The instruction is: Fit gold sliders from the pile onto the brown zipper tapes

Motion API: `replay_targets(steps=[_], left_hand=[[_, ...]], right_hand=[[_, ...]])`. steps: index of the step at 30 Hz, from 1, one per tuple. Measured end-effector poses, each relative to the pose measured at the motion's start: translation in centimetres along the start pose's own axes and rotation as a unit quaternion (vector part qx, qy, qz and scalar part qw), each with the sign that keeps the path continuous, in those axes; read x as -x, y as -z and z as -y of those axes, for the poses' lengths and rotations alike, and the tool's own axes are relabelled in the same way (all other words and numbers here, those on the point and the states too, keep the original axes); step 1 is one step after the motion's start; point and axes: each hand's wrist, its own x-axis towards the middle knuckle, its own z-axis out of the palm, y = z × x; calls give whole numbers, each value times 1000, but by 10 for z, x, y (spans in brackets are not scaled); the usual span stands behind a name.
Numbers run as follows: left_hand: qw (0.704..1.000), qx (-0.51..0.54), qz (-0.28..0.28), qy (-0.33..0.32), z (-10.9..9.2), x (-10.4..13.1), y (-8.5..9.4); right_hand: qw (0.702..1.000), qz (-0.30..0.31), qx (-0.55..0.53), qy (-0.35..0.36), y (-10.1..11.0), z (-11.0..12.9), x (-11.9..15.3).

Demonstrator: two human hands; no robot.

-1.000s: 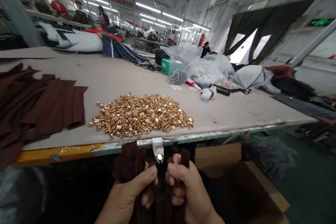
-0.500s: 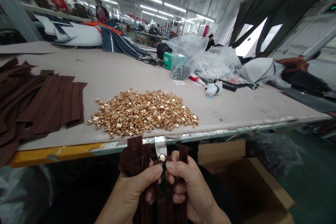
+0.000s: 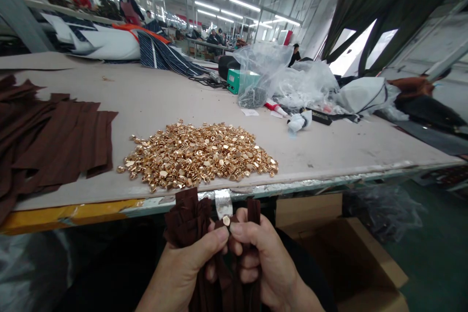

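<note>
Below the table's front edge, my left hand (image 3: 193, 258) is closed round a bunch of dark brown fabric strips (image 3: 187, 219). My right hand (image 3: 261, 248) is closed too, pinching brown strip fabric, with one strip end (image 3: 253, 210) standing up between its fingers. Between the two thumb tips sits a small gold hexagonal piece (image 3: 226, 220), on the brown fabric just under a silvery tab (image 3: 223, 203) at the table edge. A wide heap of similar gold pieces (image 3: 204, 153) lies on the table right behind my hands.
More brown strips (image 3: 62, 141) lie on the table (image 3: 329, 146) at the left. Farther back are striped fabric (image 3: 161, 56), a green box (image 3: 237, 81) and clear plastic bags (image 3: 303, 83). An open cardboard box (image 3: 351, 258) stands below right. People (image 3: 127, 7) are in the background.
The view has shifted slightly. My hands hold nearly the same pose, and the gold piece between the thumbs looks slightly tilted. A person in the background has moved left.
</note>
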Motion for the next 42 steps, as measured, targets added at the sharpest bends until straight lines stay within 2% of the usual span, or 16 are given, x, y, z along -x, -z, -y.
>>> replay_targets(steps=[4, 10, 18, 24, 33, 42], left_hand=[[1000, -5, 1, -16, 0, 0, -1], [999, -19, 3, -45, -1, 0, -1], [999, -29, -7, -42, 1, -1, -1], [998, -27, -11, -54, 3, -2, 2], [997, -21, -9, -72, 0, 0, -4], [997, -19, -19, -69, 3, -1, -1]], right_hand=[[1000, 2, 2, -1, 3, 0, -1], [999, -31, 0, -8, 8, 2, -1], [999, -26, 34, -25, 6, 6, -1], [1000, 5, 20, -14, 2, 5, -2], [1000, 4, 9, -17, 4, 2, -4], [1000, 14, -6, -11, 4, 0, -3]])
